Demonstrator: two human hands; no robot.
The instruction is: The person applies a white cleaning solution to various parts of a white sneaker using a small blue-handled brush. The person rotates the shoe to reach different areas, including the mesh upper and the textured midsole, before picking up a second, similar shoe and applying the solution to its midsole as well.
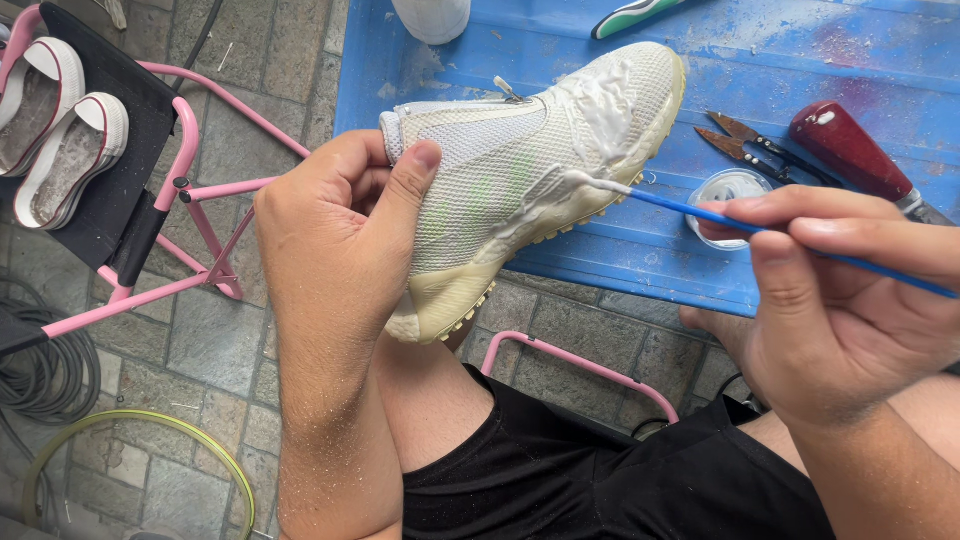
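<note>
The left hand (335, 235) holds a white shoe (520, 165) by its heel end. Its grip is closed on the shoe, with the thumb pressed flat on the mesh side and the other fingers tucked behind. The shoe lies on its side, with its toe pointing up and to the right. The toe end sits over the blue worktop (600, 250), and the heel end sticks out past the worktop edge, above the person's knees. Thick white paste is smeared over the toe and along the side, just above the pale sole.

The right hand (835, 300) holds a thin blue brush (700, 212). Its grip is closed on the handle, pinched between the thumb and the fingers. The white tip of the brush touches the shoe's side, near the sole.

Just behind the brush, a small round pot (725, 190) with white stuff in it stands on the worktop. Near the pot lie small dark snips (745, 148) and a tool with a dark red handle (850, 150).

On the left, a pink folding chair (200, 190) with a black seat stands on the stone floor (210, 340). Two white shoes (55, 115) rest on the seat, with their openings facing up. A grey hose (40, 370) lies coiled on the floor by the chair.
</note>
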